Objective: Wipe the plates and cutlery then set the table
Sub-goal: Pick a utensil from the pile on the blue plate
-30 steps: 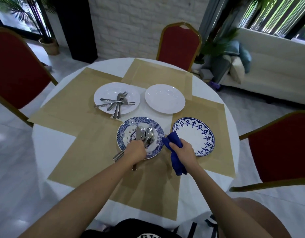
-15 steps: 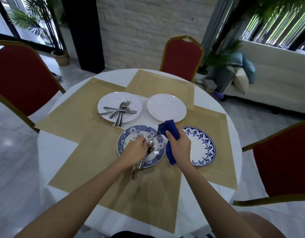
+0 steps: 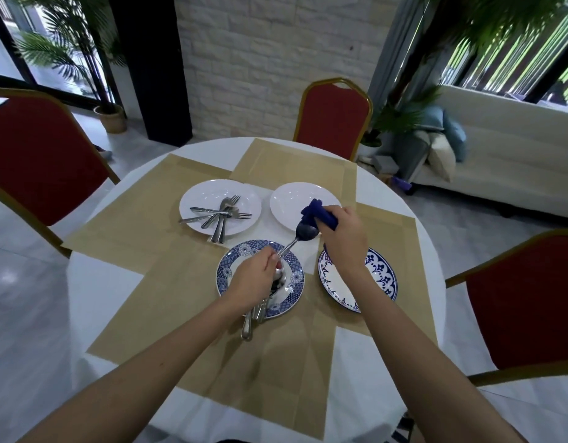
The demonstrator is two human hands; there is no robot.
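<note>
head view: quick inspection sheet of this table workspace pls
surface: round table, white cloth, tan mats
job's things: spoon held over the plates, blue cloth at its bowl; forks on white plate; second white plate; more spoons on blue patterned plate; blue-rimmed plate
clutter: nothing seen
grippers: left hand holds the spoon's handle; right hand grips the blue cloth
cables: nothing seen
surroundings: red chairs, sofa with cushions, potted plants

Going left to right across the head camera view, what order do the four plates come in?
Fork plate → spoon plate → empty white plate → blue-rimmed plate.
</note>
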